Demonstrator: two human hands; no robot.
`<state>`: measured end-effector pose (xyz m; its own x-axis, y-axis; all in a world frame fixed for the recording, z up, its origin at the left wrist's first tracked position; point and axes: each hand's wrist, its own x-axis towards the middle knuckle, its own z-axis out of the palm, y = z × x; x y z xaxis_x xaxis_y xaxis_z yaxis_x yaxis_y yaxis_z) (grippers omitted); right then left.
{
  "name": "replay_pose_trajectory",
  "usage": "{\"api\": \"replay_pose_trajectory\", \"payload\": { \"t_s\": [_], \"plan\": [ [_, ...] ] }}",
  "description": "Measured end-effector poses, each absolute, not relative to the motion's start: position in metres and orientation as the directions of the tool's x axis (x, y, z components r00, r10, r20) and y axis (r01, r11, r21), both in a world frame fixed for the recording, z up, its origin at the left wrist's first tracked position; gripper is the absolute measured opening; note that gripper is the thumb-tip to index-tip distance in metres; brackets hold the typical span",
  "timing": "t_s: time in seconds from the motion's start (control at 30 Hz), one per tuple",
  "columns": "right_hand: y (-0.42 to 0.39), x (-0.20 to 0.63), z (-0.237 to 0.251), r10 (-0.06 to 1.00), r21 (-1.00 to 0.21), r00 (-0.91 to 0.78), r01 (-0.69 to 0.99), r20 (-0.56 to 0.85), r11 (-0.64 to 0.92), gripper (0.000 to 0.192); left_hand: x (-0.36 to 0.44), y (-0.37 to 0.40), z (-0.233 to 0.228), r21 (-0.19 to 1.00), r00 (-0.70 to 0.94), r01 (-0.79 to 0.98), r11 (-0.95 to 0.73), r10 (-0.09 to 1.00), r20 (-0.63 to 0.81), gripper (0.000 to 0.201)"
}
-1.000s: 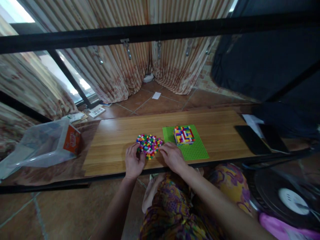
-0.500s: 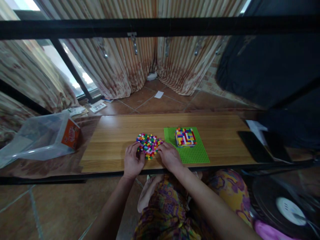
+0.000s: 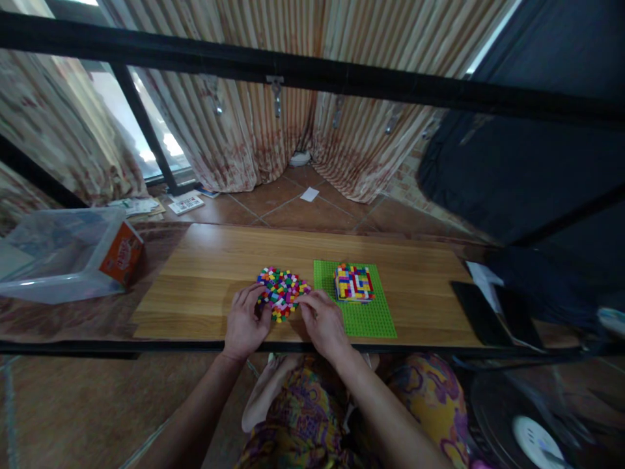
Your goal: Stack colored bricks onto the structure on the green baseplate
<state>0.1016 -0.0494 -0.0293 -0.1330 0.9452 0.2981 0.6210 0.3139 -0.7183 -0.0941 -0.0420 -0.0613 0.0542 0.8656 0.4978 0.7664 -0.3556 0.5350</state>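
Observation:
A loose pile of small multicoloured toy bricks point(image 3: 283, 291) lies on the wooden board. At its left edge rests my left hand point(image 3: 248, 322), fingers curved and the thumb apart from them. My right hand point(image 3: 323, 320) is at the pile's right edge, fingertips drawn together in a pinch; whatever is between them is too small to make out. Just beyond that hand, a green studded baseplate point(image 3: 368, 319) carries a blocky structure of mixed-colour bricks point(image 3: 353, 284), with white and red bricks among those on top.
A clear plastic box point(image 3: 63, 273) with an orange label stands left of the wooden board point(image 3: 195, 280). Dark flat objects point(image 3: 481, 312) lie at the right end. A black bar point(image 3: 312, 71) crosses above, and a black rail runs along the near edge.
The camera view has tilted and shifted slightly. Both hands stay at the brick pile, with small finger movements; the structure on the baseplate looks the same.

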Motion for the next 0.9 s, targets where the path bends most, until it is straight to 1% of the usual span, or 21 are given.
{"api": "replay_pose_trajectory", "payload": {
  "t_s": [0.03,0.1,0.2,0.27,0.37,0.43,0.57,0.73,0.8,0.9],
  "plan": [
    [-0.050,0.106,-0.025,0.947,-0.776,-0.078,0.554,0.312,0.301,0.024,-0.094,-0.042,-0.061,0.541,0.051,0.764,-0.353,0.867,0.495,0.028],
    [-0.050,0.117,-0.016,0.950,-0.854,0.021,0.446,0.310,0.269,0.024,-0.094,-0.042,-0.061,0.551,0.045,0.759,-0.347,0.872,0.488,0.027],
    [-0.042,0.142,-0.007,0.959,-0.916,0.135,0.355,0.250,0.189,0.025,-0.094,-0.042,-0.061,0.552,0.042,0.759,-0.344,0.873,0.487,0.027],
    [-0.034,0.160,-0.005,0.952,-0.928,0.214,0.347,0.219,0.136,0.028,-0.094,-0.042,-0.061,0.546,0.047,0.763,-0.346,0.872,0.488,0.027],
    [-0.021,0.186,-0.007,0.940,-0.935,0.286,0.347,0.184,0.078,0.034,-0.094,-0.042,-0.061,0.541,0.053,0.763,-0.354,0.868,0.493,0.027],
    [-0.012,0.200,-0.010,0.935,-0.916,0.304,0.398,0.183,0.051,0.036,-0.094,-0.042,-0.062,0.540,0.055,0.760,-0.361,0.864,0.501,0.028],
    [0.006,0.216,-0.014,0.938,-0.851,0.268,0.523,0.219,0.049,0.037,-0.094,-0.041,-0.062,0.533,0.055,0.764,-0.362,0.861,0.506,0.027],
    [0.027,0.221,-0.016,0.945,-0.735,0.139,0.665,0.295,0.132,0.030,-0.095,-0.042,-0.061,0.524,0.060,0.775,-0.353,0.866,0.496,0.027],
    [0.032,0.221,-0.017,0.946,-0.698,0.097,0.698,0.310,0.157,0.029,-0.094,-0.042,-0.061,0.525,0.057,0.776,-0.349,0.868,0.492,0.027],
    [0.037,0.220,-0.019,0.949,-0.681,0.053,0.709,0.310,0.183,0.027,-0.094,-0.042,-0.061,0.528,0.056,0.772,-0.354,0.865,0.499,0.027]
  ]
}}
